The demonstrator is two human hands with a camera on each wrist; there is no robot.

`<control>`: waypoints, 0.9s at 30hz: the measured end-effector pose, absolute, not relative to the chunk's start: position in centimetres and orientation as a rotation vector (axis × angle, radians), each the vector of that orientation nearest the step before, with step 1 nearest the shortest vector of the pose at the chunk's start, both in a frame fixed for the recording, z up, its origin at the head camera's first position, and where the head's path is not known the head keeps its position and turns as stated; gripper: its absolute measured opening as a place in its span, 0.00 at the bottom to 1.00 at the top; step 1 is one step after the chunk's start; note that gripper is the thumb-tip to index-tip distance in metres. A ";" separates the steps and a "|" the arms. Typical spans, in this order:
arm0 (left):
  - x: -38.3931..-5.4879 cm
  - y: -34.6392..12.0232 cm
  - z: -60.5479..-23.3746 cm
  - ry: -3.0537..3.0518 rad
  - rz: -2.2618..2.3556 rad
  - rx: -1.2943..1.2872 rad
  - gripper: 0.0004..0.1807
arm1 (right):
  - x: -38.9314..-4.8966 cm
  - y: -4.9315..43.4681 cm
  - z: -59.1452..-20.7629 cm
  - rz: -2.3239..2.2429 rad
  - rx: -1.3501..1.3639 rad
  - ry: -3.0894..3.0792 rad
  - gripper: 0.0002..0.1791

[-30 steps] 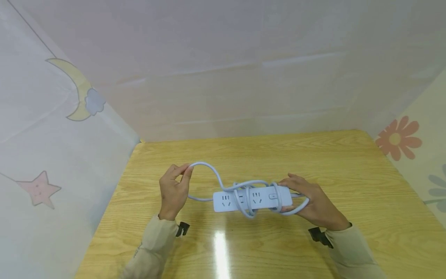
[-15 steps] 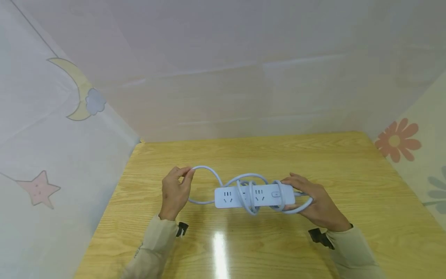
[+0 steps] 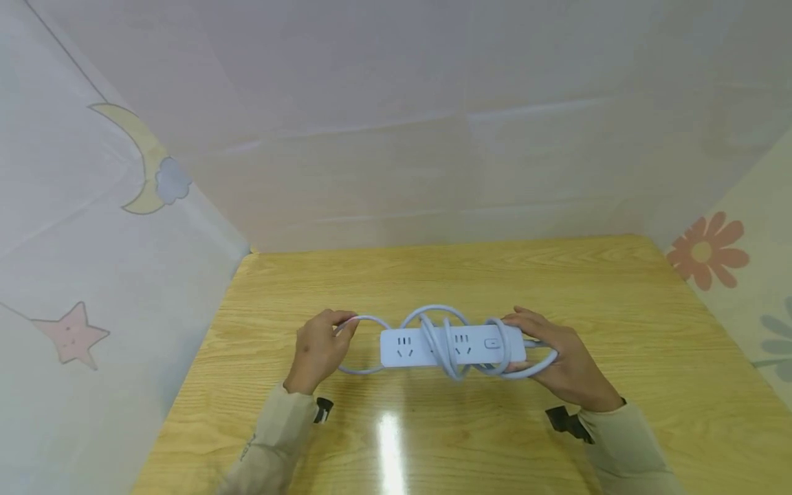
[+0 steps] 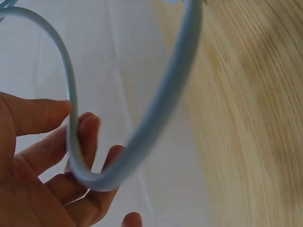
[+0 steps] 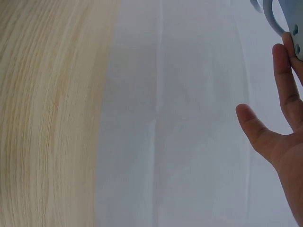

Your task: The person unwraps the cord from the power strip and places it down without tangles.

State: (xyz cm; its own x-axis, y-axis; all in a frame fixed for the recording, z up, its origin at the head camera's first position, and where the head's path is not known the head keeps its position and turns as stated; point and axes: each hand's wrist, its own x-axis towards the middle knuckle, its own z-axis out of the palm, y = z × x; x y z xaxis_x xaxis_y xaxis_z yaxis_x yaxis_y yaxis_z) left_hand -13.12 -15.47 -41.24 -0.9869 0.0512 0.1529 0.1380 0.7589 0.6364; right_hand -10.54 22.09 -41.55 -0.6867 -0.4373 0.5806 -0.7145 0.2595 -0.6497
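A white power strip (image 3: 421, 348) with its cord wound loosely around it is held up over the table in the head view. My right hand (image 3: 566, 361) grips its right end, thumb and fingers on opposite edges. Beside that hand a loop of the cord bulges out past the strip's end. My left hand (image 3: 322, 347) pinches a stretch of the cord (image 4: 71, 80) between thumb and forefinger, left of the strip. In the left wrist view the cord bends down across the other fingers. The right wrist view catches only a corner of the strip (image 5: 296, 23) at the fingertips. The plug is not visible.
Below the hands lies a wood-grain table (image 3: 482, 454) with a bright light reflection near its front. Pale cloth walls (image 3: 396, 137) stand at the back and sides, printed with a moon, a star and flowers.
My left hand has moved right and slightly toward me with the cord, and the cord arc beside it has become lower. The strip has shifted slightly right in my right hand.
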 end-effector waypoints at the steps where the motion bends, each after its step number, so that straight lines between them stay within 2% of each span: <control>1: -13.1 -15.4 -41.3 -2.852 -1.020 -0.161 0.14 | -10.5 22.1 -41.6 1.400 1.062 -2.252 0.36; 8: -12.8 -14.8 -41.4 -2.966 -0.999 -0.241 0.21 | -10.6 22.1 -41.6 1.404 1.057 -2.236 0.32; 22: -12.4 -13.3 -42.0 -2.987 -1.067 -0.568 0.18 | -11.0 21.8 -41.6 1.408 1.052 -2.173 0.29; 27: -12.0 -12.4 -41.9 -2.980 -1.135 -0.744 0.23 | -11.2 21.8 -41.7 1.424 1.066 -2.132 0.31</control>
